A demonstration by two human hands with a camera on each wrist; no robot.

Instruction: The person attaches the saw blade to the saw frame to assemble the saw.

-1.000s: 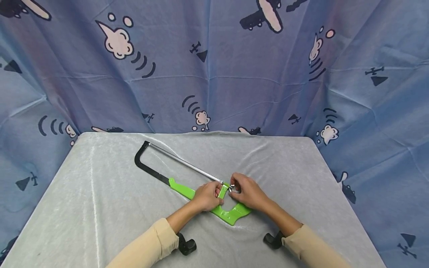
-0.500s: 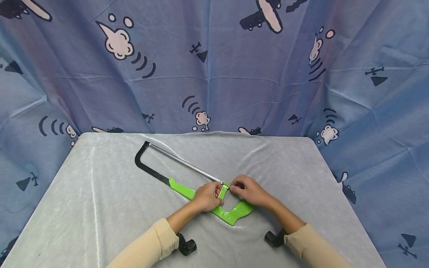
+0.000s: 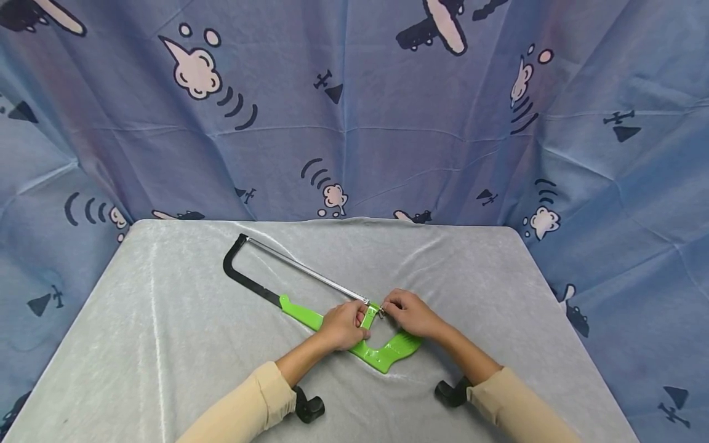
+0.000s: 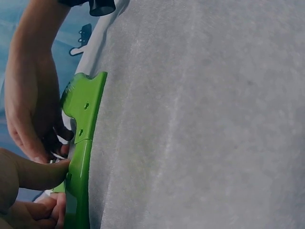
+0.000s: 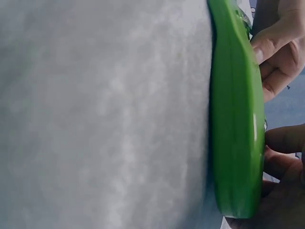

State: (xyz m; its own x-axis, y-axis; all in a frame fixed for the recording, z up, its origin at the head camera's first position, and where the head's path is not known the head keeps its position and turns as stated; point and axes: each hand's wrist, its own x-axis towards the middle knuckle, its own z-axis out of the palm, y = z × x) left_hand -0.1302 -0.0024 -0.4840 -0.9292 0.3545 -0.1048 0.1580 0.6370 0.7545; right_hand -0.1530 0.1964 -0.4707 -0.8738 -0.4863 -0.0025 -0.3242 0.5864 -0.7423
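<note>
A hacksaw lies on the cloth-covered table in the head view, with a green handle (image 3: 388, 355), a black front frame (image 3: 252, 284) and a silver blade (image 3: 304, 269) running along its far side. My left hand (image 3: 339, 326) grips the green upright bar of the handle between thumb and fingers. At the blade's near end, a small silver wing nut (image 3: 381, 312) sticks out of that bar. My right hand (image 3: 412, 315) has its thumb and fingertips at this nut, pinching it. In the right wrist view the green handle (image 5: 236, 119) hides part of both hands.
Pale grey plush cloth (image 3: 471, 264) covers the table. A blue patterned curtain (image 3: 354, 111) hangs behind and on both sides. Black wrist camera mounts (image 3: 310, 407) show under both forearms, near the cloth.
My right fingers have shifted slightly round the wing nut, which was covered half a second ago and shows again now. My left hand and the hacksaw stay in place.
</note>
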